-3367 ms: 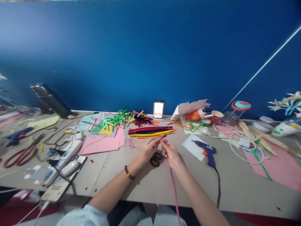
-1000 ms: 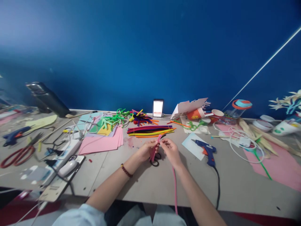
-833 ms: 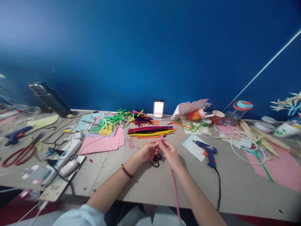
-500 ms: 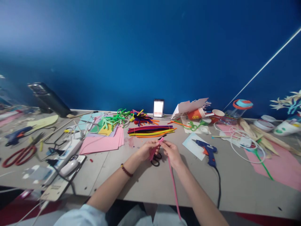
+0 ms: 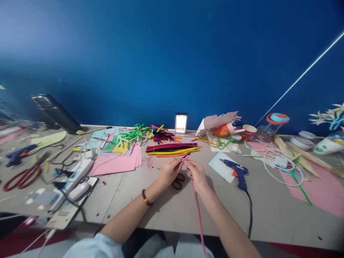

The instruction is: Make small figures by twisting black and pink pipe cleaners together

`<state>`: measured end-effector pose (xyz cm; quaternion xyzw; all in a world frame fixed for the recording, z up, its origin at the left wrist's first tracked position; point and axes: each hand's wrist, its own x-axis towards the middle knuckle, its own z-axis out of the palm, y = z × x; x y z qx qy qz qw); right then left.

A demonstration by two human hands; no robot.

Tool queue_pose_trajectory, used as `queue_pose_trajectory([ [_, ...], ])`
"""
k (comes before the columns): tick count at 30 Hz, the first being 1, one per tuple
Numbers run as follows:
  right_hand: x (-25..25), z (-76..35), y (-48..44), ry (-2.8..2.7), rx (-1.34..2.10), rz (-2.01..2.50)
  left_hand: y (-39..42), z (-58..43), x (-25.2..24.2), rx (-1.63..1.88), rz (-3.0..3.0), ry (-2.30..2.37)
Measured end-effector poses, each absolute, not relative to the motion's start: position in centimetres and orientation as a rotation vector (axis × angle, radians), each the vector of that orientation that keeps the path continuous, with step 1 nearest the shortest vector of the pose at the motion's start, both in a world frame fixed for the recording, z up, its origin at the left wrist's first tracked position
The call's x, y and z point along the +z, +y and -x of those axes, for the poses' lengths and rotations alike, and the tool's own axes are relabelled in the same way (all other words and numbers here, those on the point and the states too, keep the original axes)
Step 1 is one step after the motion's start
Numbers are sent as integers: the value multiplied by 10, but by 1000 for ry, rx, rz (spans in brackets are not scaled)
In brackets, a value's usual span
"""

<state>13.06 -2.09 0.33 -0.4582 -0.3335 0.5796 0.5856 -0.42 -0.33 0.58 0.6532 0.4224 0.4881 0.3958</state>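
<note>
Blue wall (image 5: 150, 68) backs your grey table (image 5: 268, 215). Above it, your left hand (image 5: 168, 172) and right hand (image 5: 196, 174) sit side by side. A white cup (image 5: 324, 147), far right, holds things too blurred to name; orange cups (image 5: 223, 130) lie nested. Pinched between both hands' fingertips runs your thin pink strip (image 5: 199, 216).

Pink pipe cleaner (image 5: 198, 209) here, thin and plain pink. There's a bit pinched between the left hand (image 5: 167, 172) and the right hand (image 5: 195, 175), with a little pink nub poking out where they meet. A long, slightly bowed tail comes out under the right hand and runs down well past the wrist. Fingers cover the middle, so can't tell if it's all one piece tbh.
</note>
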Motion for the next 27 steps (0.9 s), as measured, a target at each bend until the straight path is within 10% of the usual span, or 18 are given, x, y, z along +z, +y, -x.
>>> queue_pose_trajectory([
  [27, 4, -120, -25, -705, 1426, 1006, -4, 2, -1, 1212, -1635, 1006],
])
